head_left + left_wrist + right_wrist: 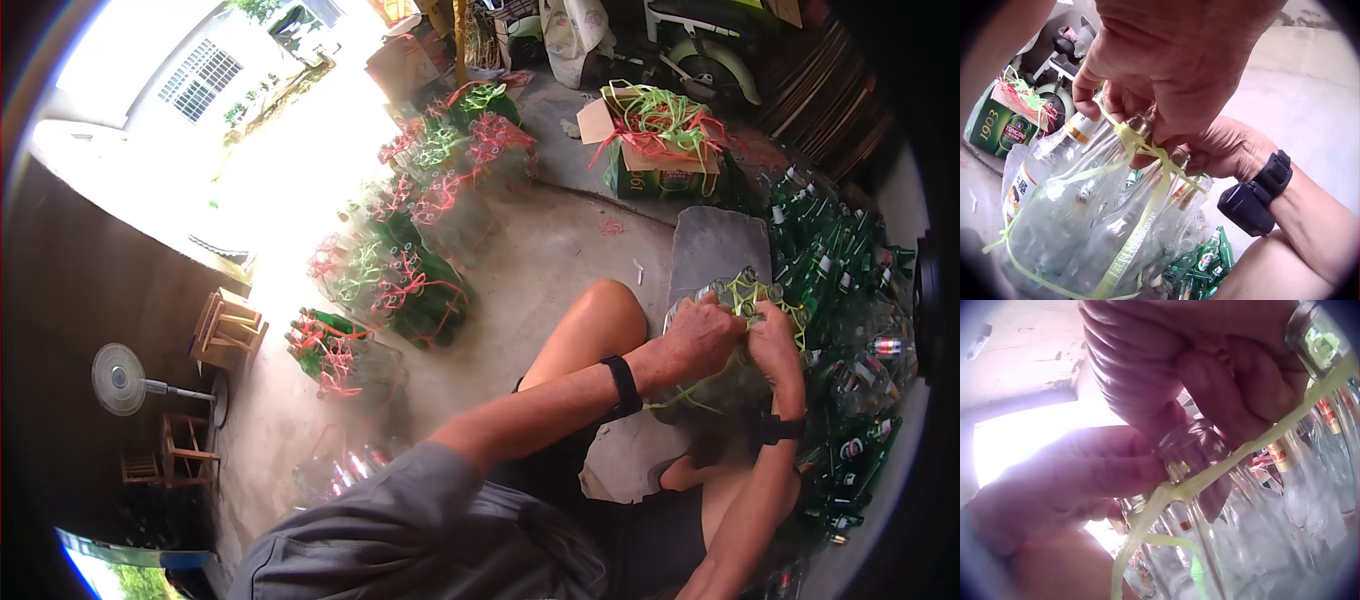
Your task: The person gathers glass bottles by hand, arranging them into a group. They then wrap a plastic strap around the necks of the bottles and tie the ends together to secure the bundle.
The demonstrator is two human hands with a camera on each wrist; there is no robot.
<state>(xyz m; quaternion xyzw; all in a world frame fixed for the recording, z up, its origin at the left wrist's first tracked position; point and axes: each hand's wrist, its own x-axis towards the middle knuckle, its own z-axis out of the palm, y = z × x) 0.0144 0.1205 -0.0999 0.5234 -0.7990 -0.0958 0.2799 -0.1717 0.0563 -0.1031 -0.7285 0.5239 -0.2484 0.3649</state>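
Note:
Clear glass bottles (1085,219) stand bunched together, a yellow-green strip (1135,250) running down and around them and crossing over their necks. My left hand (705,338) (1179,56) is at the necks, its curled fingers pinching the strip. Close beside it, my right hand (776,350) (1222,147) has its fingers curled at the same crossing of the strip. In the right wrist view, the strip (1241,453) passes below a bottle mouth (1194,447) between my left hand (1066,481) and right hand (1210,356). The fingertips are partly hidden.
Green bottles (825,250) lie piled along the right side. A carton (665,180) full of red and green strips stands ahead, beyond a grey slab (715,245). Tied bottle bundles (425,290) stand on the floor to the left, with a fan (120,380) and wooden stools (225,330) farther left.

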